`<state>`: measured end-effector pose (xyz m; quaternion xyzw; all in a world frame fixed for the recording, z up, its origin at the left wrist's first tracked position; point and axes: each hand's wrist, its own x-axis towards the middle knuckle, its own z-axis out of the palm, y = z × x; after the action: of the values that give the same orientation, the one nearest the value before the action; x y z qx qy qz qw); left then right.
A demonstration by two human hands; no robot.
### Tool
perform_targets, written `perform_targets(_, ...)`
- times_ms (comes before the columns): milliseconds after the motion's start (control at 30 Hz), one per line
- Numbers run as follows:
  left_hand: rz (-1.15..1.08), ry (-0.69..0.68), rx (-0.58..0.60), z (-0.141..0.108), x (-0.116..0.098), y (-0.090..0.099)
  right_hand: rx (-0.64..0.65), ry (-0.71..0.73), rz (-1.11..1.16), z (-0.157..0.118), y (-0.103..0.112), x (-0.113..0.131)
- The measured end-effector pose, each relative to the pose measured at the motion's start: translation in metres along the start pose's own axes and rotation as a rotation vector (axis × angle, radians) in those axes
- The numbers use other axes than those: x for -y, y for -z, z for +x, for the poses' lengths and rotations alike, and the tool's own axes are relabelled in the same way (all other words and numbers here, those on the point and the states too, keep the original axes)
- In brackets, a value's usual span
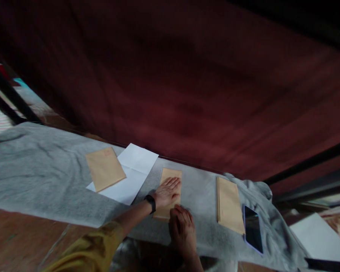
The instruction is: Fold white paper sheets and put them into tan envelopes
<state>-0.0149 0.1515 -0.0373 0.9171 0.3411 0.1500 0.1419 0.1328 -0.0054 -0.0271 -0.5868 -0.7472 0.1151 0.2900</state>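
A narrow brown envelope (160, 214) lies on the grey cloth (198, 189) in the middle. My left hand (167, 190), with a black band at the wrist, rests flat on it, fingers extended toward its right edge. Beside its lower right edge is my right hand (183, 228), fingers bent and pressed together at the envelope's edge; whether they pinch anything is hidden. To the left, another brown envelope (105, 170) with a small red mark overlaps a creased white sheet (130, 172). On the right sits a stack of brown envelopes (230, 204).
Right of the stack lies a phone (253, 229) with a dark screen. A dark red curtain (187, 94) hangs behind the cloth-covered surface. Dark bars (10, 98) stand at the far left. At the lower right is a white sheet (320, 236).
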Motion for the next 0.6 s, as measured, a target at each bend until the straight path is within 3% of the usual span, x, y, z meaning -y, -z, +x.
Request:
perform_targets(167,0.017,-0.029,-0.002,-0.02,-0.011,-0.002,-0.123,-0.052,0.092,-0.005,-0.015,-0.021)
perform_targets(300,-0.015,-0.062,-0.036,-0.036,-0.021,-0.006,-0.166,-0.097,0.149,0.019,-0.02,-0.036)
perform_targets(367,-0.04,-0.061,-0.054,-0.044,-0.027,-0.008,-0.104,-0.057,0.115,0.043,-0.02,-0.038)
perform_targets(500,-0.072,-0.06,-0.068,-0.068,-0.041,-0.005,0.155,0.145,-0.089,0.096,-0.025,-0.036)
perform_targets(600,-0.067,-0.083,-0.041,-0.088,-0.049,0.004,0.233,0.184,-0.228,0.124,-0.035,-0.038)
